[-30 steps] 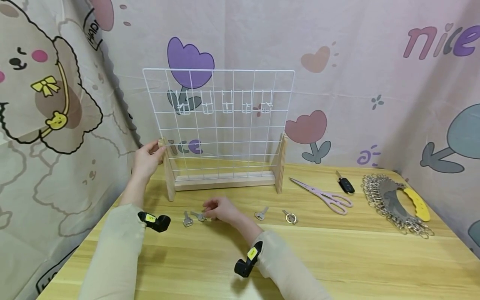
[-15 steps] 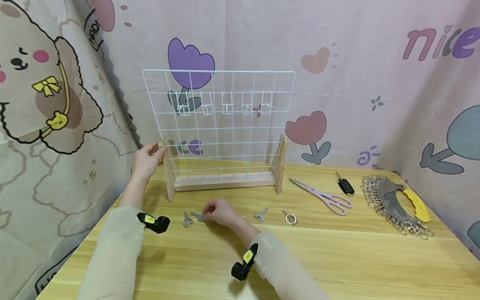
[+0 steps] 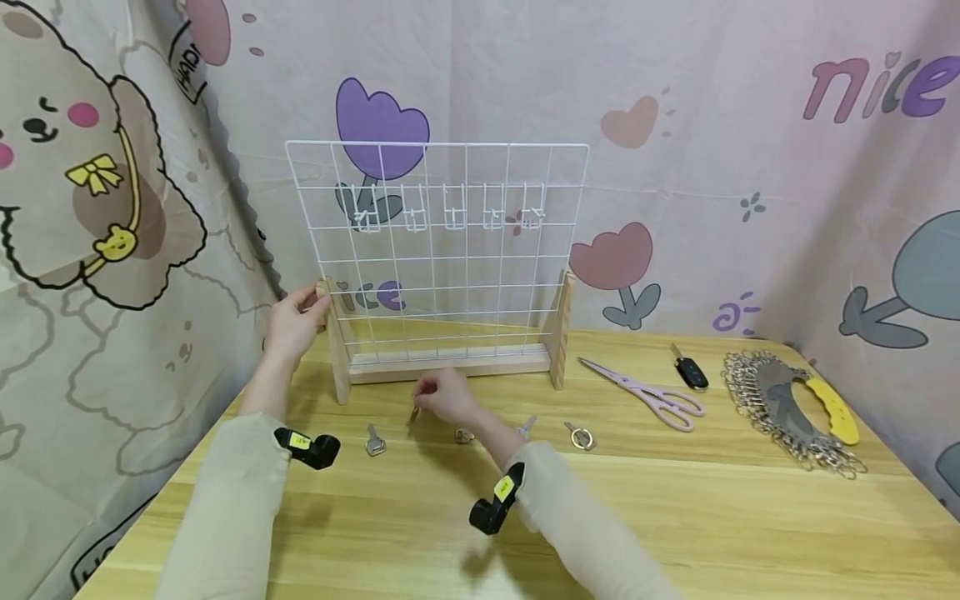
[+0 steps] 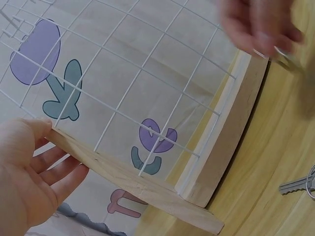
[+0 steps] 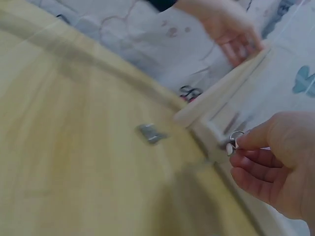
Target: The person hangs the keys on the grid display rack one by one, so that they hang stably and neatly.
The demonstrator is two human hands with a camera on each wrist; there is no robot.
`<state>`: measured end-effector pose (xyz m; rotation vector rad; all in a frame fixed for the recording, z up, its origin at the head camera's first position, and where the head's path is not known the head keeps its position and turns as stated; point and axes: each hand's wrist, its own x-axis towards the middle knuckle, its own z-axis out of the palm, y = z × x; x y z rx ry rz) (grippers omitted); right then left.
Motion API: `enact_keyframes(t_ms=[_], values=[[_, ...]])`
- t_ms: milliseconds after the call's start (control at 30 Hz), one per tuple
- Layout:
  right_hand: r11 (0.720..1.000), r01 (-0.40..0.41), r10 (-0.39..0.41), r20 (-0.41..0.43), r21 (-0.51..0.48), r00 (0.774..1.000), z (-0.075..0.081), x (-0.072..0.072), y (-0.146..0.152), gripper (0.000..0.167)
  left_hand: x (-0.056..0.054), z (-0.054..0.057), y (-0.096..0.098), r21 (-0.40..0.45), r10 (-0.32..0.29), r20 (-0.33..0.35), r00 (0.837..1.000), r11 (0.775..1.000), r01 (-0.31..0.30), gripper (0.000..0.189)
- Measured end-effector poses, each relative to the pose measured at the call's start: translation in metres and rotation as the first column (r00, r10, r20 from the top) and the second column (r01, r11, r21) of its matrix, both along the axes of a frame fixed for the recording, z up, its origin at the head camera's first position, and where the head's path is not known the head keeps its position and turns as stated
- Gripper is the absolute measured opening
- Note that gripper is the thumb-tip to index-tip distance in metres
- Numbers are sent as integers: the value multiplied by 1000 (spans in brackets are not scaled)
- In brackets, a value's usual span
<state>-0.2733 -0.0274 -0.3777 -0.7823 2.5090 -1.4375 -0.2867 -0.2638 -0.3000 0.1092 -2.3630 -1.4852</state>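
Observation:
My left hand grips the top of the left wooden upright of a white wire grid rack, thumb on one side and fingers on the other. Just in front of the rack's wooden base, my right hand pinches a key by its ring, raised off the table with the blade hanging down. Its small ring shows at the fingertips in the right wrist view. A single key lies to the left. Another key and a third are partly hidden by the right forearm.
Several white wire hooks hang in a row on the grid. On the table to the right lie a key with a gold ring, pink scissors, a black car key and a yellow-handled plate fringed with metal rings.
The right hand has picked up the key beside the leftmost one and moved it up, toward the rack's base. The left hand stays on the upright.

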Motion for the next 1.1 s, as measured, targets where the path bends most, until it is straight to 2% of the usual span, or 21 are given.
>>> enact_keyframes(t_ms=[233, 400, 633, 767, 967, 1100], values=[[1000, -5, 5, 9, -21, 1000, 48, -15, 3, 5, -1, 0, 0, 5, -3, 1, 1000, 1000, 3, 52], [998, -13, 12, -19, -62, 1000, 79, -21, 0, 8, -1, 0, 0, -3, 4, 4, 1000, 1000, -4, 52], [989, 35, -43, -52, -145, 998, 122, -25, -14, 6, 1, 2, 0, -1, 4, 8, 1000, 1000, -4, 53], [988, 43, -58, -106, -145, 993, 143, -25, -19, 8, 1, 2, 0, -9, 0, 4, 1000, 1000, 0, 53], [994, 53, -71, -192, -94, 979, 168, -26, -25, 10, 0, -1, 1, -12, -7, 7, 1000, 1000, 7, 53], [989, 69, -97, -213, -132, 972, 181, -25, -32, 10, -1, -2, 0, -5, -4, 3, 1000, 1000, 4, 53]])
